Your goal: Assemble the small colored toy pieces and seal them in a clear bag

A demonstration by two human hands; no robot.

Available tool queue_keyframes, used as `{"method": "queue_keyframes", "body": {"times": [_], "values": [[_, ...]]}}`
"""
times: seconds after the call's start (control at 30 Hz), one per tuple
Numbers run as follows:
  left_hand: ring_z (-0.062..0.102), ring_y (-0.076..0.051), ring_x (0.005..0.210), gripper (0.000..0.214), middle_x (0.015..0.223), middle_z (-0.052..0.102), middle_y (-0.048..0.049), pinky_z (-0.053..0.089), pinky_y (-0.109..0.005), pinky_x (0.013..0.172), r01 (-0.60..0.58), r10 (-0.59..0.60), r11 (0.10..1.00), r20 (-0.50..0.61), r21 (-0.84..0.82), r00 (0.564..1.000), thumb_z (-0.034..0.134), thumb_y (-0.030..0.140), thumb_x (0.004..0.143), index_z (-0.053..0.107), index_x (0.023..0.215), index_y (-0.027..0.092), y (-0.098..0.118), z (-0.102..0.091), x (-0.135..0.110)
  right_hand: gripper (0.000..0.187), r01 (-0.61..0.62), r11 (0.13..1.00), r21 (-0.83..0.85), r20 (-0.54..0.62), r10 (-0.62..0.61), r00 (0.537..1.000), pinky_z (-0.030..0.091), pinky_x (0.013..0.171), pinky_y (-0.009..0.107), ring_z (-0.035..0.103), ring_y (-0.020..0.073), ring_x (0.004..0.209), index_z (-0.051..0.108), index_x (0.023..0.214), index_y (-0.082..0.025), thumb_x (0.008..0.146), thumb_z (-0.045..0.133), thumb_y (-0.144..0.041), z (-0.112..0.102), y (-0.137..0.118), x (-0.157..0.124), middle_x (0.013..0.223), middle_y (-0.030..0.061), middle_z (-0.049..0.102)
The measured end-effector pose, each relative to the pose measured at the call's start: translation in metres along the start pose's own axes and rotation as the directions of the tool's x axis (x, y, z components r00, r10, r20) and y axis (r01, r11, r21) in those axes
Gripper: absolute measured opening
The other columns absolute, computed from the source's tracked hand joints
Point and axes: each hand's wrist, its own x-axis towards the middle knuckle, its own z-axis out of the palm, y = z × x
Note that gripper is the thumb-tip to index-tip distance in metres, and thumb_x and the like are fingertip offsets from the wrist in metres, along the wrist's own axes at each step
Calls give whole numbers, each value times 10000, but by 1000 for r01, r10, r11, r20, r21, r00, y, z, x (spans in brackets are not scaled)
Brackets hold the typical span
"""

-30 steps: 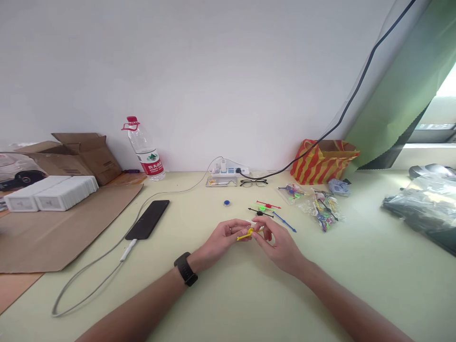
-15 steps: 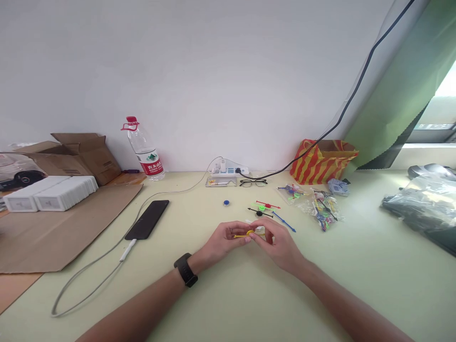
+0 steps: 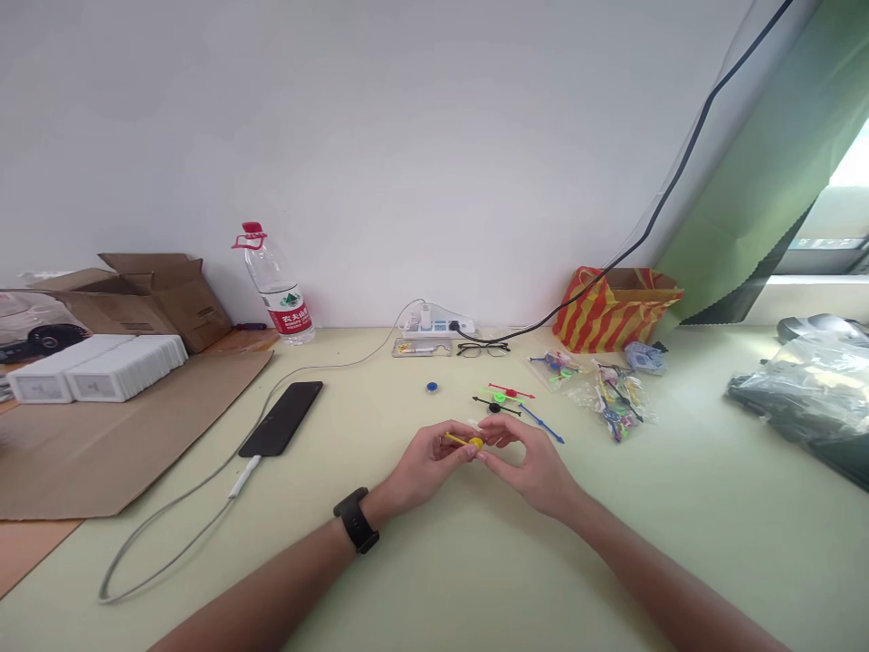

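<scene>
Over the table in front of me, my left hand (image 3: 424, 466) is closed on a yellow arrow spinner (image 3: 474, 444), its thumb near the round hub. My right hand (image 3: 533, 462) meets it from the other side, thumb and fingertips curled at the hub's edge. The fingers hide part of the spinner's arrow. Just beyond the hands lie a black arrow spinner (image 3: 495, 408), a green spinner (image 3: 500, 397), a red spinner (image 3: 511, 392) and a blue arrow (image 3: 541, 423). A small blue round piece (image 3: 432, 388) lies apart, farther left.
Clear bags of coloured spinners (image 3: 616, 403) lie to the right, before a striped bag (image 3: 615, 308). At left are a charging phone (image 3: 281, 419), a water bottle (image 3: 278, 290), white cards (image 3: 126, 367) and a cardboard box (image 3: 159, 303). Glasses (image 3: 482, 349) and a power strip (image 3: 438, 324) are at the back.
The yellow spinner has tilted between my fingers, its left end now higher and its hub turned. My right fingertips have loosened slightly and shifted around the hub.
</scene>
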Motion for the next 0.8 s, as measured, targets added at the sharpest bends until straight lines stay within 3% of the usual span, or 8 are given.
{"method": "queue_keyframes", "body": {"times": [0.13, 0.43, 0.8], "values": [[697, -283, 1122, 312, 1182, 748, -128, 554, -418, 986, -17, 18, 999, -8, 41, 1000, 766, 371, 895, 750, 1139, 179, 2, -1, 0, 294, -1, 1000, 7, -15, 1, 1000, 598, 917, 438, 720, 236, 979, 634, 1182, -256, 894, 687, -270, 1, 2, -1, 1048, 60, 741], [711, -242, 1014, 248, 1068, 749, -98, 570, -394, 946, -79, 80, 993, -6, 89, 997, 793, 325, 875, 745, 1058, 166, 5, -2, -1, 384, 9, 994, 112, 11, -10, 1000, 580, 950, 424, 700, 194, 909, 566, 1236, -262, 875, 662, -170, 0, -3, -3, 931, 9, 690], [715, -220, 942, 216, 1013, 769, -100, 557, -369, 905, -58, 57, 994, 15, 97, 998, 791, 337, 876, 721, 958, 150, 7, -2, -5, 375, -25, 986, 163, 80, 13, 997, 596, 849, 384, 706, 188, 828, 559, 1224, -272, 880, 669, -173, -1, -4, -5, 894, 2, 712]]}}
